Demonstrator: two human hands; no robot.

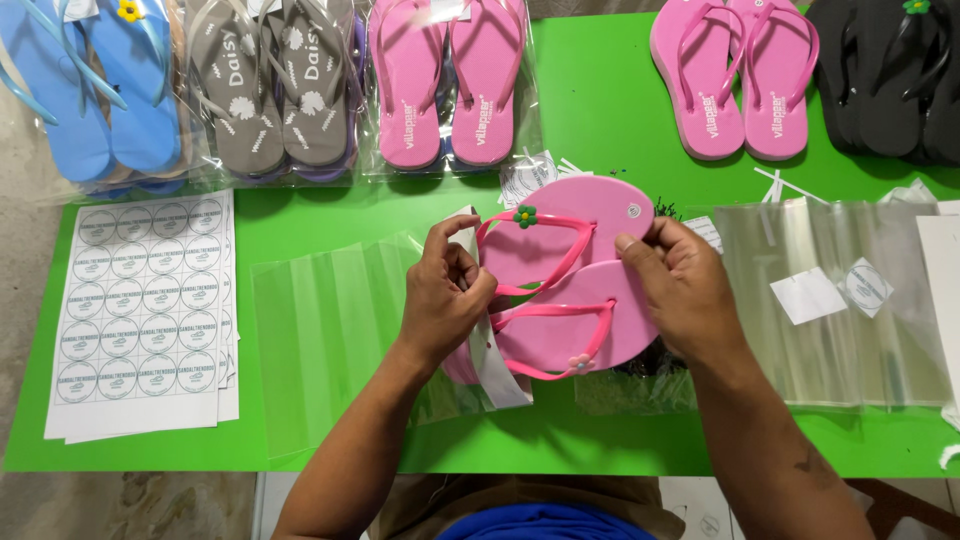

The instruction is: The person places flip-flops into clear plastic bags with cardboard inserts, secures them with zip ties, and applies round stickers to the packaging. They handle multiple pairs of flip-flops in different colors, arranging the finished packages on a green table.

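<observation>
A pair of pink flip-flops point(570, 280) is lying sideways near the middle of the green table point(600, 110), toward its front edge, one sandal above the other. The left hand point(445, 295) is closing its fingers around a white paper band point(492, 355) at the sandals' heel end. The right hand point(680, 285) is gripping the toe end, fingers curled over the soles. Clear plastic bags point(330, 330) are lying just left and right of the pair. A sticker sheet point(145, 310) is sitting at the left edge, and bagged sandals point(260, 90) are lining the far edge.
</observation>
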